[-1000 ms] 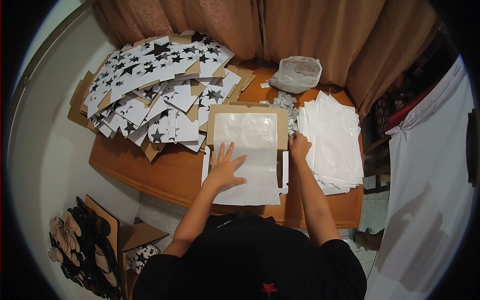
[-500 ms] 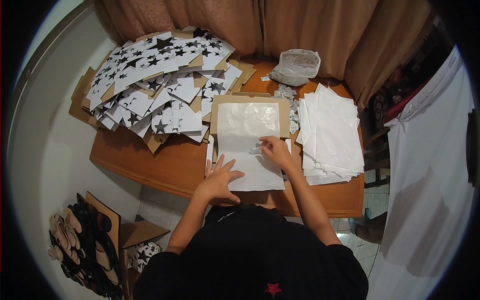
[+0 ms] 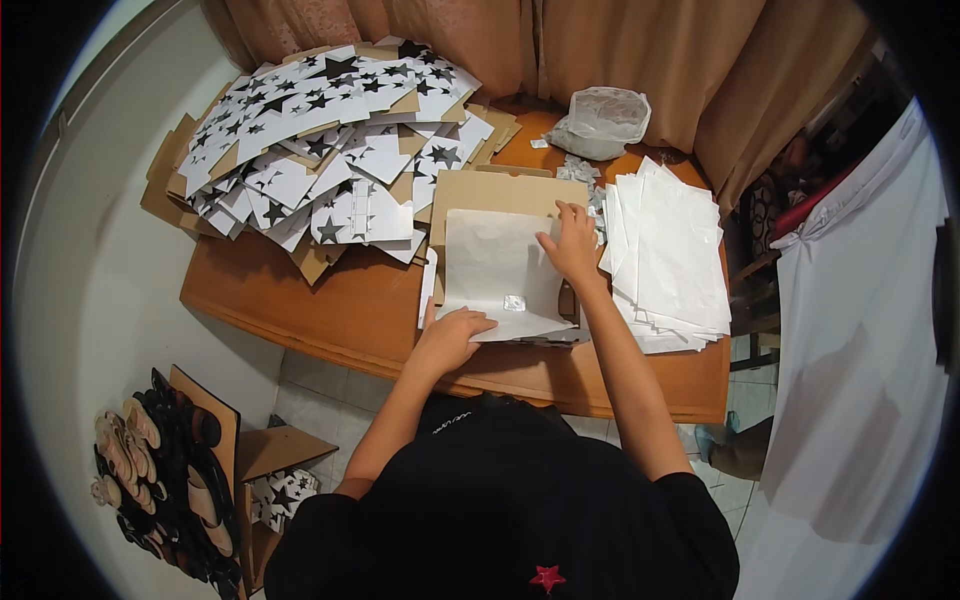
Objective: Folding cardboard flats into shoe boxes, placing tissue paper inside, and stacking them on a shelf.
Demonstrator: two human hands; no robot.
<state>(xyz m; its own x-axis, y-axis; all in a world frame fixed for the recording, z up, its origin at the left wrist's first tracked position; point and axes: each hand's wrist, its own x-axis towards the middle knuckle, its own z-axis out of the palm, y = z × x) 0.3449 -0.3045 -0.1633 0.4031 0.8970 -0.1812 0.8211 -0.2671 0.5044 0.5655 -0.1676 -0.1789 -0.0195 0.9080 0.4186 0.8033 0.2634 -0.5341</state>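
An open brown cardboard box (image 3: 512, 187) lies at the middle of the table, its lid raised at the far side. A white paper sheet (image 3: 500, 250) lines it, bent between the upright far part and the near part. On the paper's near half rests a small, pale, shiny square sachet (image 3: 514, 303). My left hand (image 3: 452, 338) lies on the paper's near left edge, fingers stretched out. My right hand (image 3: 575, 247) is at the right side of the paper and lid, fingers apart and slightly bent, holding nothing that I can see.
Star-printed white and brown cardboard boxes (image 3: 330, 150) are heaped at the left. White paper sheets (image 3: 668, 255) are stacked at the right. Behind stands a clear plastic bag (image 3: 602, 122), with loose sachets (image 3: 578, 170) in front. A shoe rack (image 3: 180, 480) stands at the lower left.
The sachet has left my right hand and lies on the paper. My right hand has moved up and right; my left has moved onto the paper's near edge, which is now pulled up into the box.
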